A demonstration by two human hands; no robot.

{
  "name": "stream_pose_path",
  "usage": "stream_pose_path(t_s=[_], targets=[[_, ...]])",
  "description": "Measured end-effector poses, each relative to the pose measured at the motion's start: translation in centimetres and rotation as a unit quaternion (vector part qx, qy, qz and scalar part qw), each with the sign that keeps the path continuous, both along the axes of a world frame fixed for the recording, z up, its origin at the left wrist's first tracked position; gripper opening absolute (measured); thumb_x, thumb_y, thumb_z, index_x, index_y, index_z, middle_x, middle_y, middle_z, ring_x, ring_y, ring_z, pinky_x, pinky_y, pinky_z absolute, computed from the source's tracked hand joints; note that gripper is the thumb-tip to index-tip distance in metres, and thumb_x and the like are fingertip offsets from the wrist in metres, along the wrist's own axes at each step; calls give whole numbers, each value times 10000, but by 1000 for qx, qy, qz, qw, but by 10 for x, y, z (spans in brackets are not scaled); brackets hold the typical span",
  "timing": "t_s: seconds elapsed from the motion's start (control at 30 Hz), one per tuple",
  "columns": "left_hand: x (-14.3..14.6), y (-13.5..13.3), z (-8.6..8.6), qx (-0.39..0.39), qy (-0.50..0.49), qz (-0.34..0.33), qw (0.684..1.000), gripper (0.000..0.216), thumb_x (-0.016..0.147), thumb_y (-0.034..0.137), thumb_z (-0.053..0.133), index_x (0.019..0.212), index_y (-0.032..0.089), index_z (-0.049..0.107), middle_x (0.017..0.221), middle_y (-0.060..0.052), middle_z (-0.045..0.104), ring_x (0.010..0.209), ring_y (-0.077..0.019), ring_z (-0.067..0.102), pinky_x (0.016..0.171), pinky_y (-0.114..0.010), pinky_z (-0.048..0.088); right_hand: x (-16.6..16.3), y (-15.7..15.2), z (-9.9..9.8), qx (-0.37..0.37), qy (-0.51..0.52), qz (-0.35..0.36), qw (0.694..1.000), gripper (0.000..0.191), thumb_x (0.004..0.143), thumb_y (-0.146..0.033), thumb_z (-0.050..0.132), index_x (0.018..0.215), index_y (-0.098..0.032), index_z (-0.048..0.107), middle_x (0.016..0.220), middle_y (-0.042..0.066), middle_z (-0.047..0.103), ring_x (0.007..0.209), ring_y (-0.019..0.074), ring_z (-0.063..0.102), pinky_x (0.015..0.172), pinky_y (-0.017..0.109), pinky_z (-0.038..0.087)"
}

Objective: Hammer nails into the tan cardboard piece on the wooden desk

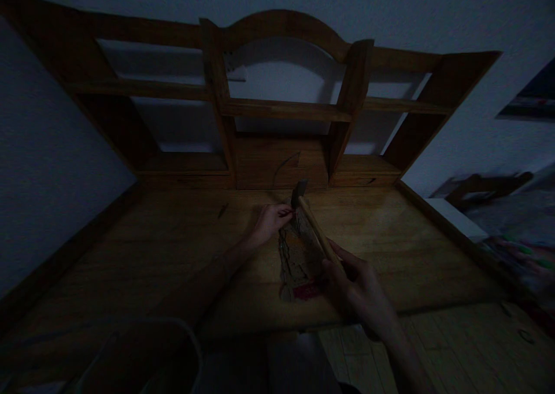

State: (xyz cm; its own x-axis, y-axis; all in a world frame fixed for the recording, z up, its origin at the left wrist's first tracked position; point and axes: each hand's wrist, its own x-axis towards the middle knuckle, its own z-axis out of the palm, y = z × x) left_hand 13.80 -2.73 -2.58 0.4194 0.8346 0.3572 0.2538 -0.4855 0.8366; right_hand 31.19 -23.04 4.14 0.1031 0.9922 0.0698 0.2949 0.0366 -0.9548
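Fingers point(285, 210), left hand point(269, 223): curled, tips brought toward one another just beside the hammer's head; whether anything small is pinched between them cannot be told.
Fingers, right hand point(358, 281): wrapped around the hammer's wooden handle, which is gripped toward its near end.
Hammer point(319, 232): dark head, pale handle; held aslant over the desk, head toward the far edge, handle slanting down toward the near edge and the right corner. Contact between head and surface cannot be made out.
Ragged flat piece point(299, 252): laid on the desk beneath the hammer, reaching from mid-depth toward the near edge; outline torn, surface uneven. A red patch point(306, 291) is borne at its near end.
Small dark item point(222, 210): placed left of the left hand, closer to the far edge than to the near one; kind not discernible.
Desk point(173, 226): wooden, bounded at left and right by raised edges.
Shelf unit point(286, 111): wooden, stood along the desk's far edge; centre topped by an arch, open compartments at either side.
White object point(457, 217): seen beyond the desk's right edge, near the far corner.
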Motion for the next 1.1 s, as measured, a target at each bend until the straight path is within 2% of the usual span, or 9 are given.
stream_pose_path(t_s=[0.23,0.47,0.7,0.83,0.97,1.1], targets=[[-1,4,-9,-18,-11,7,1000,228,775,281,624,933,155,728,918,-69,752,810,-211,705,741,-310,566,3,-5,2,2,-6,-15,1000,470,885,-382,567,1331,-241,528,1304,50,587,1165,259,575,971,402,477],[-2,3,-7,-14,-4,5,1000,208,775,287,625,889,154,737,888,-61,755,804,-217,704,720,-298,559,2,-4,-1,17,-8,13,1000,443,893,-359,550,1322,-249,538,1288,38,602,1177,260,565,1007,425,446],[-3,4,-10,-3,10,6,1000,252,791,318,611,943,161,737,923,-41,753,826,-224,698,722,-301,548,3,-7,-1,17,-16,-10,1000,464,877,-381,576,1315,-232,549,1275,44,611,1165,268,574,1013,424,441],[-3,2,-5,-2,31,8,999,257,798,329,605,909,145,747,877,-43,755,792,-224,694,665,-274,529,2,-6,-5,0,-19,13,1000,474,895,-382,550,1347,-247,510,1288,39,601,1166,259,574,995,425,463],[-4,-2,2,10,59,18,998,235,800,272,596,930,153,751,864,-32,756,764,-206,684,629,-245,496,1,-8,-5,13,-27,-1,1000,449,893,-371,556,1328,-262,532,1296,29,594,1181,250,564,1018,425,449],[-4,-3,3,11,65,28,997,239,800,265,593,933,147,753,830,-27,754,725,-187,667,593,-222,466,1,-7,-4,25,-25,12,999,445,901,-349,546,1339,-274,516,1299,12,592,1201,241,548,1040,422,430]])
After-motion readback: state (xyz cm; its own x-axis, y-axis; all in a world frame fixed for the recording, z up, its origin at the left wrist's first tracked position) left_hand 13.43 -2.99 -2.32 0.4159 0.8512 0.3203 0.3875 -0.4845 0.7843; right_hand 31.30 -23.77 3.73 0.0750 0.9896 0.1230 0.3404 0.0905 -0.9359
